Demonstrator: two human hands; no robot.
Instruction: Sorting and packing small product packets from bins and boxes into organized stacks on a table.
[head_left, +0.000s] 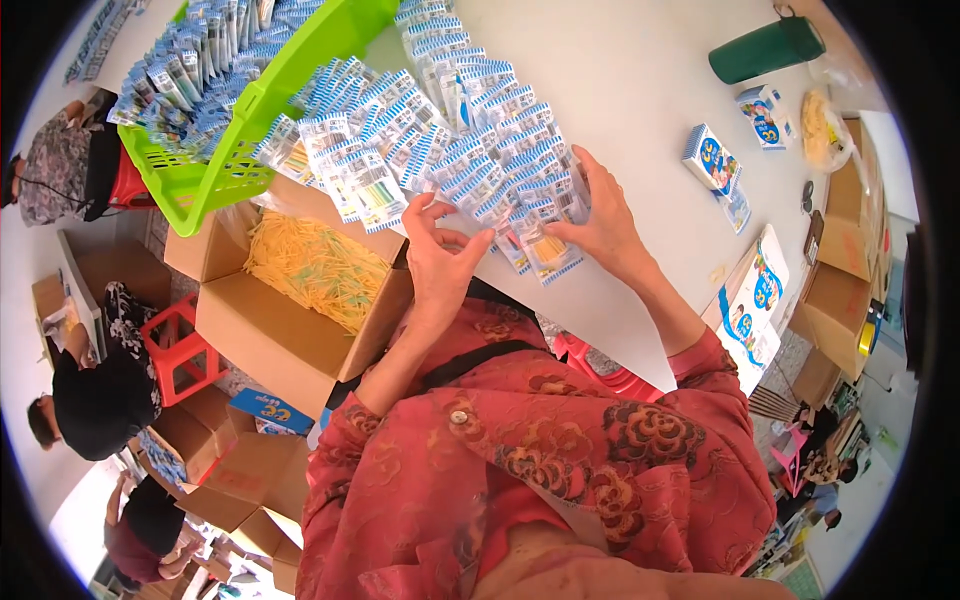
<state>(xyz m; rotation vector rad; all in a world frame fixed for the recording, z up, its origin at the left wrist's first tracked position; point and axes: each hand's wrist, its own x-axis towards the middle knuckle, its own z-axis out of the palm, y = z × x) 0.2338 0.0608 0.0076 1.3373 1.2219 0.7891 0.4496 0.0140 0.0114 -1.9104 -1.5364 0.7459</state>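
Note:
Rows of small flat plastic packets (490, 160) with blue-striped edges overlap on the white table (620, 60). Thin yellow and green sticks show inside some of them. At the near end of one row, my right hand (605, 225) lies along the right side, fingers stretched out and the thumb against the front packet (553, 255). My left hand (440, 260) is on the other side of that end, its fingers bent but apart and its thumb pointing to the packets. Nothing shows in its grasp. Other packets (370, 185) fan out beyond my left hand.
Left stands a green basket (225, 165) full of packets. Below it an open carton (275, 345) holds loose yellow and green sticks. At right are a green bottle (765, 50), small printed boxes (712, 160) and a clear bag (825, 130). Red stools (185, 345) and several people are around.

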